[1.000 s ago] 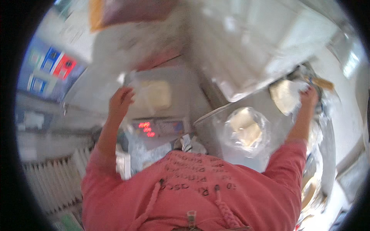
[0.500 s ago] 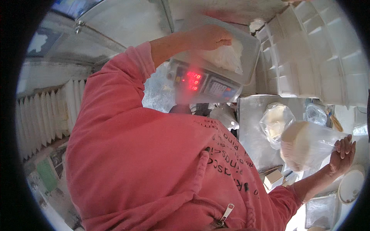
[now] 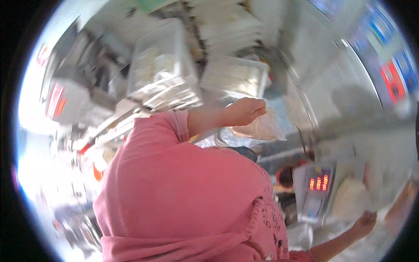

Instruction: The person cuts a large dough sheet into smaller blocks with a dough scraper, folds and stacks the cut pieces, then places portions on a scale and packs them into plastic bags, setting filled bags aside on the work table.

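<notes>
My left hand [image 3: 245, 111] is closed on the gathered top of a clear plastic bag [image 3: 260, 126] with pale beige contents, hanging beyond my belly. At the lower right, my right hand [image 3: 365, 222] has curled fingers at the edge of another bag [image 3: 351, 198], pale and rounded, beside the scale. It appears to grip this bag's top, though blur softens the fingers. The scale [image 3: 315, 192] shows lit red digits on its panel.
White plastic tubs [image 3: 159, 56] stand at the far left, and a shallower tub [image 3: 235, 78] with pale contents is next to them. Stacked pale sheets [image 3: 229, 26] lie behind. A blurred skin-toned shape [image 3: 401, 203], possibly another person's arm, shows at the right edge.
My view has swung left, so the scale now sits at lower right. My left hand has left the tub on the scale, carrying a bag. My right hand's bag is now beside the scale.
</notes>
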Demonstrator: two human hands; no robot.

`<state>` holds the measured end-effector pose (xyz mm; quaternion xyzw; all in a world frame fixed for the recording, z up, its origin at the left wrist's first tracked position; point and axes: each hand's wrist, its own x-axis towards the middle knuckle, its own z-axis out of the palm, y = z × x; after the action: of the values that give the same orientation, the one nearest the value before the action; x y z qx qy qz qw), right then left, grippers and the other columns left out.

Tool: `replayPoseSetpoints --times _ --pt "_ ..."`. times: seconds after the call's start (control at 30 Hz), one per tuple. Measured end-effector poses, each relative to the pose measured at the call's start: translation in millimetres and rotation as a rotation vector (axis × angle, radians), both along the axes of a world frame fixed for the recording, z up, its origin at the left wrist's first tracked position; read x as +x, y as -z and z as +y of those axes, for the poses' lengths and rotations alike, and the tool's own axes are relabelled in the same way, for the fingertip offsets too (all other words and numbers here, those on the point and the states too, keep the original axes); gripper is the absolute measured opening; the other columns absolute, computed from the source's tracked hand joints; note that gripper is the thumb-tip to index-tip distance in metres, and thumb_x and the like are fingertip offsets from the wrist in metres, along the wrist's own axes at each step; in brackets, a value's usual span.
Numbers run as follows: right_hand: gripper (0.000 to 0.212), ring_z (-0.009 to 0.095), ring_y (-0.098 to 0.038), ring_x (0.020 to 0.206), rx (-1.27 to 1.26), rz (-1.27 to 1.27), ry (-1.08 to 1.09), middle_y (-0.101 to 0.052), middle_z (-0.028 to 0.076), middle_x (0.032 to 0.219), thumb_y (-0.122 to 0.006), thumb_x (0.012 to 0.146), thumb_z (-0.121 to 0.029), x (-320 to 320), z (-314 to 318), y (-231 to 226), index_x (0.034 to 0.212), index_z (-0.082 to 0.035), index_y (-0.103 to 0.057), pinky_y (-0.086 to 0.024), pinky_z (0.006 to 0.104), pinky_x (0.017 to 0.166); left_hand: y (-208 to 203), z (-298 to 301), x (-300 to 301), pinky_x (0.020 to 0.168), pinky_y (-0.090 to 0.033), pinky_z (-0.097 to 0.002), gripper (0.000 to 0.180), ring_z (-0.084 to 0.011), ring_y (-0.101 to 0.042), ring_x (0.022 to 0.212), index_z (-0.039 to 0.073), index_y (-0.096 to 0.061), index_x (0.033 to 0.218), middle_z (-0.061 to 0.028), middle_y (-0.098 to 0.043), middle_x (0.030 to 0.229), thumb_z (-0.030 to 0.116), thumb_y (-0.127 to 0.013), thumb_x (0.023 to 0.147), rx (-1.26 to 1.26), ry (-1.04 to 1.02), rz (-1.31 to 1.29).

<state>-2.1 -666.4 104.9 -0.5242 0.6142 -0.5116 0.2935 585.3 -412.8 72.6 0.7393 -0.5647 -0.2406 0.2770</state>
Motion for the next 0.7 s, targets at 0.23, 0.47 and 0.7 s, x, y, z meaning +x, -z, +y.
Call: replayPoseSetpoints --times 0.23,0.47,0.7 --pt "0.019 0.018 -0.06 0.058 -0.871 1.239 0.266 -0.06 0.0 0.061 -0.055 0.075 -0.024 38.2 -91.1 32.1 0.058 -0.02 -0.059 -0.047 0.0334 0.05 -24.7 166.3 216.1 0.075 -0.045 -0.0337 0.014 -0.0193 -0.057 0.082 0.004 -0.057 0.094 -0.0132 -0.06 0.086 0.013 -0.051 0.085 -0.018 -0.532 -0.298" --pt "0.026 0.026 -0.054 0.093 -0.205 0.862 0.035 -0.056 0.013 0.102 -0.054 0.082 -0.019 137.4 -109.1 45.8 0.101 -0.001 -0.055 -0.043 0.0345 0.08 -29.3 226.6 451.4 0.076 -0.047 -0.0421 0.021 -0.033 -0.057 0.09 0.002 -0.054 0.096 -0.0163 -0.057 0.098 0.019 -0.047 0.086 0.164 -0.714 -0.457" --pt "0.03 0.019 -0.052 0.1 0.102 0.646 -0.581 -0.056 0.009 0.108 -0.054 0.084 -0.011 371.1 -35.3 50.4 0.111 0.002 -0.053 -0.039 0.0297 0.089 90.0 234.5 608.1 0.078 -0.046 -0.0435 0.021 -0.0307 -0.056 0.096 0.006 -0.057 0.096 -0.0116 -0.06 0.1 0.02 -0.045 0.087 0.425 -0.52 -0.843"
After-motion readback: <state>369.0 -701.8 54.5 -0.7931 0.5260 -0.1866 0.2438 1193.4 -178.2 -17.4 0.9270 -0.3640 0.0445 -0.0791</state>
